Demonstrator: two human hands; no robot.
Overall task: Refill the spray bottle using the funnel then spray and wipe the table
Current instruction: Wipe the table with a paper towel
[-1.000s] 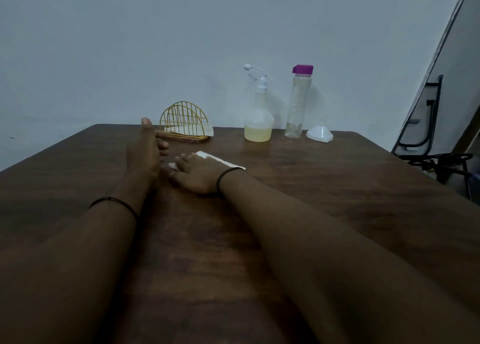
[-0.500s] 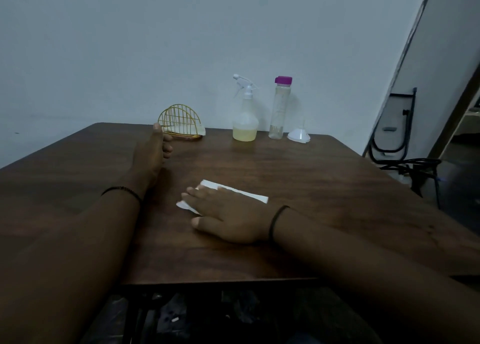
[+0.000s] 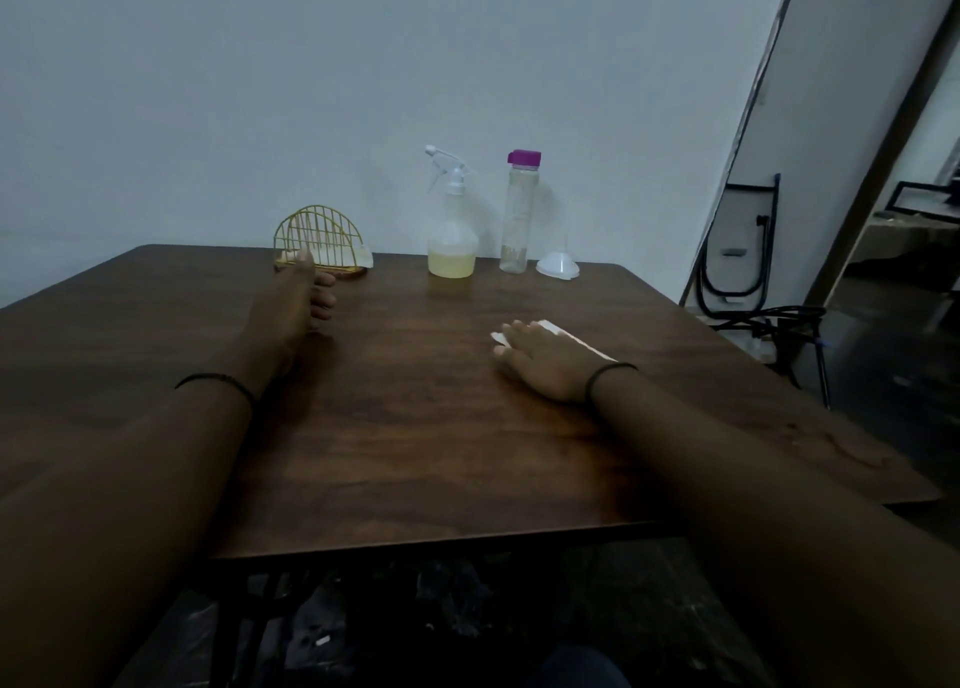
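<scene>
Dim light covers a dark wooden table (image 3: 415, 427) set against a plain pale wall. One right hand (image 3: 545, 368) lies flat, fingers extended, pressing one white tissue (image 3: 571, 336) onto the tabletop right of centre; the wiping step appears to be in progress. One left hand (image 3: 291, 313) rests on its edge near the far left of the table, fingers loosely curled, holding nothing.

Along the far edge stand, left to right: one yellow wire napkin holder (image 3: 319, 240), one spray bottle (image 3: 451, 235) with pale yellow liquid in its lower part and its trigger head fitted, one clear refill bottle (image 3: 518, 214) with a magenta cap, nearly empty, and one white funnel (image 3: 558, 264) resting mouth down.

Probable faults from this state:
- A long forward wipe could carry the right hand into the spray bottle, refill bottle or funnel, which stand close together; the tall narrow refill bottle would tip most readily.
- The thin tissue could bunch or tear under uneven palm pressure on a damp surface.
- The left hand, just in front of the napkin holder, could push it toward the wall.
</scene>
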